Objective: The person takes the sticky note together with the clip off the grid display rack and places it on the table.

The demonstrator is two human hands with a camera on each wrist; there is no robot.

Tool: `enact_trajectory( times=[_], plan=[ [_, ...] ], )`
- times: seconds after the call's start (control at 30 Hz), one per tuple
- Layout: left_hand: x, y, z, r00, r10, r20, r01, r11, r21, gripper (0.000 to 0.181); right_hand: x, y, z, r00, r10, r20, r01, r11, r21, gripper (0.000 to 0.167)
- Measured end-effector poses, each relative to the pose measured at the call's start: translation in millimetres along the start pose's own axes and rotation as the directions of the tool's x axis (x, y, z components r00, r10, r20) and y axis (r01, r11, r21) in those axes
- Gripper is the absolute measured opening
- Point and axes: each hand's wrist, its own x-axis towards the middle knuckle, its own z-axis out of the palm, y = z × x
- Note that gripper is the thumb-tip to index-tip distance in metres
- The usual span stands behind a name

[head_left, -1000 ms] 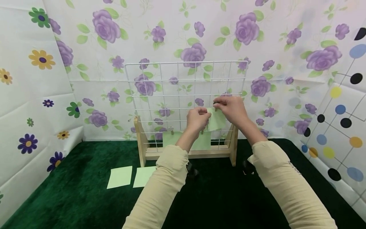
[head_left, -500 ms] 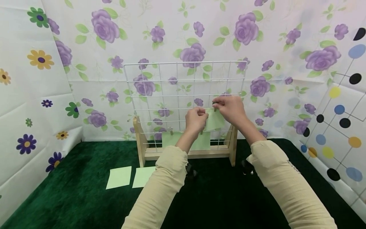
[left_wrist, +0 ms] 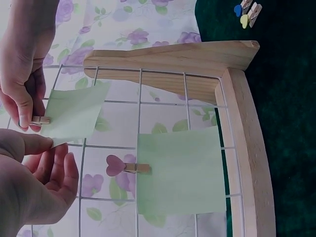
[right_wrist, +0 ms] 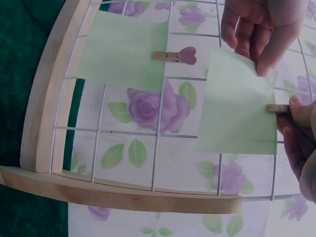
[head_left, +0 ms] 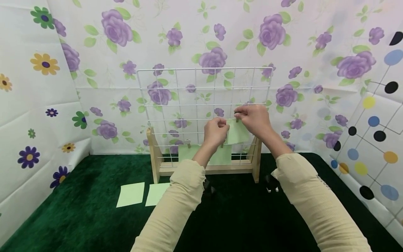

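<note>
My left hand (head_left: 215, 133) pinches the upper left corner of a light green sheet of paper (head_left: 238, 133), which lies against a white wire grid (head_left: 204, 104). With thumb and fingers, my right hand (head_left: 256, 120) pinches a small wooden clothespin (right_wrist: 272, 107) at the paper's top edge. In the left wrist view the same clothespin (left_wrist: 42, 120) sits over that edge; whether it also grips the wire, I cannot tell. Lower on the grid hang two more green sheets, one of them (left_wrist: 180, 173) held by a clothespin with a pink heart (left_wrist: 115, 165).
A wooden stand (head_left: 154, 157) carries the grid on a dark green cloth (head_left: 78, 210). Two loose green sheets, one (head_left: 130, 195) left of the other (head_left: 157, 194), lie at the front left. Clothespins with blue and yellow hearts (left_wrist: 245, 20) lie on the cloth beside the stand.
</note>
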Motion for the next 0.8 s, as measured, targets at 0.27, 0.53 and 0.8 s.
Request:
enact_trajectory(
  times=[0.27, 0.53, 0.8],
  plan=[
    [1.6, -1.0, -1.5, 0.999, 0.042, 0.01, -0.043, 0.997, 0.068, 0.016, 3.9, -4, -5, 1.0, 0.016, -0.022, -0.015, 1.0, 0.021, 0.014],
    [-0.5, -7.0, -6.2, 0.999, 0.048, 0.002, -0.048, 0.997, 0.062, 0.014, 2.0, -6, -12, 0.996, 0.083, 0.044, -0.087, 0.993, 0.076, 0.018],
    [-3.5, -15.5, -16.1, 0.999, 0.031, 0.034, -0.031, 0.999, 0.013, 0.02, -6.2, -5, -15, 0.99, 0.103, 0.096, -0.12, 0.974, 0.191, 0.023]
  ],
)
